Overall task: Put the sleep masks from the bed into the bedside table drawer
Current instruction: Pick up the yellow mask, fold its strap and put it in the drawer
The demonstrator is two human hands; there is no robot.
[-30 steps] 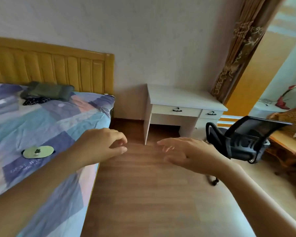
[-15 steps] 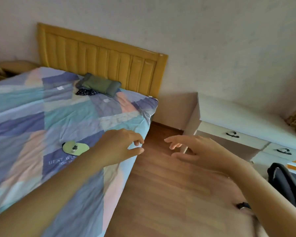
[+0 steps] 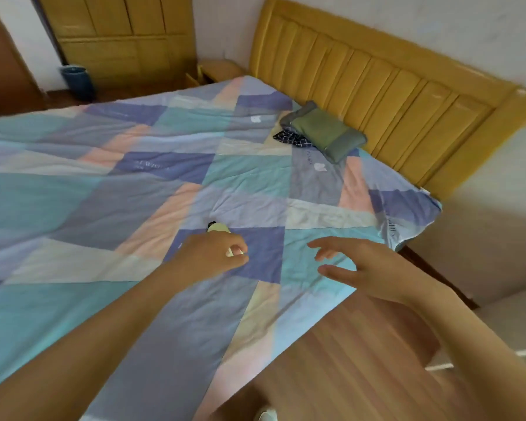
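- Half a second ago the pale green sleep mask (image 3: 218, 227) lay clear of the hands, off to the left of the left hand (image 3: 208, 253); now that hand has come down over it and hides most of it, and the view has swung left so the white desk is gone and a wooden bedside table (image 3: 216, 69) shows beyond the far corner of the bed.
- The mask lies flat on the patchwork quilt (image 3: 104, 192), near the bed's near edge. Only its far end with a dark strap piece peeps out above the knuckles, and a pale sliver shows between thumb and forefinger.
- The left hand is curled narrow over the mask, fingertips pinching at it; whether it has a firm hold yet I cannot tell.
- The right hand (image 3: 365, 268) hovers just beside, over the turquoise patch, fingers spread wide and holding nothing, a little apart from the mask.
- To do this step well, I judge the pinch should take the mask body together with the strap, so nothing trails, and lift straight off without dragging the quilt.
- A dark checked cloth (image 3: 292, 139) lies by the green pillow (image 3: 322, 132) at the yellow headboard (image 3: 377, 86); it may be another mask, but it is too small to tell.
- The drawer is not clearly visible from here.
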